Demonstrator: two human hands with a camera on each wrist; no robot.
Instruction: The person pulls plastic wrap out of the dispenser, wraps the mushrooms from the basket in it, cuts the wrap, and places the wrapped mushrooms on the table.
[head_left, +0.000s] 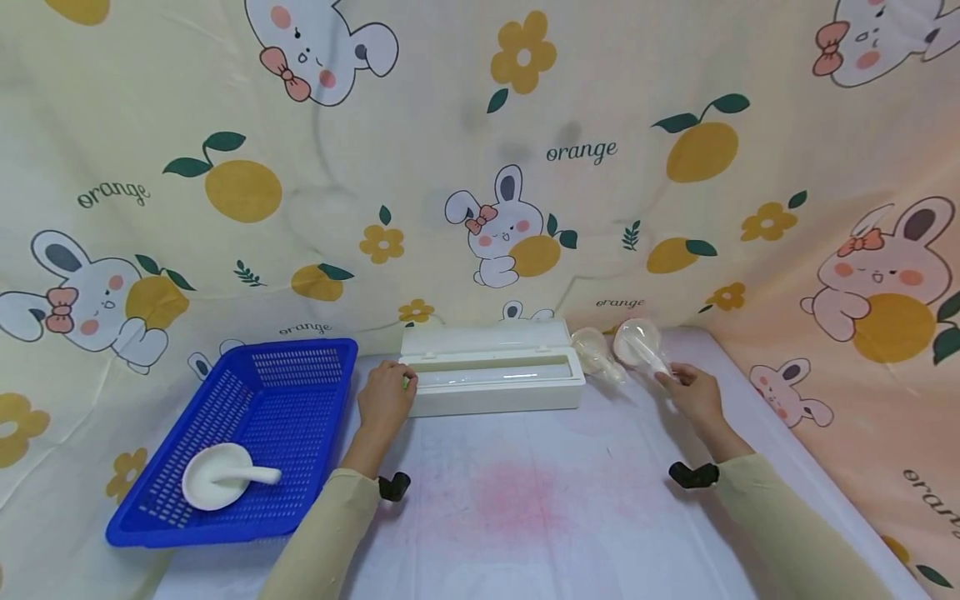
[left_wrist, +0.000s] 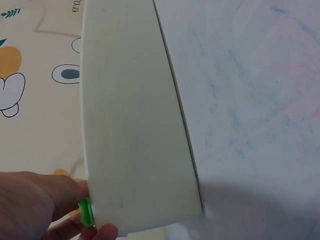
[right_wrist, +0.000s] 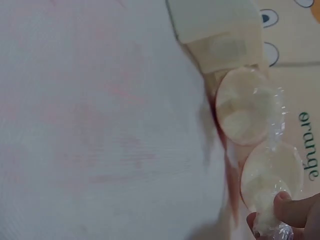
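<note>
In the head view, my left hand (head_left: 387,396) is at the left end of a long white cling film box (head_left: 495,398). Its thumb and fingers pinch a small green slider (left_wrist: 86,212) at the box's edge. The lid (head_left: 487,336) is raised, and clear film (head_left: 495,372) lies across the opening. To the right, my right hand (head_left: 693,400) grips the handle of a white, broad round-headed spoon (head_left: 636,342) wrapped in clear film. Another film-wrapped spoon (head_left: 592,348) lies between it and the box.
A blue plastic basket (head_left: 341,417) stands on the left, with an unwrapped white round-headed spoon (head_left: 213,492) inside. A white cloth (head_left: 615,517) with pink stains covers the table. Behind everything hangs a printed curtain (head_left: 450,125) of rabbits and oranges.
</note>
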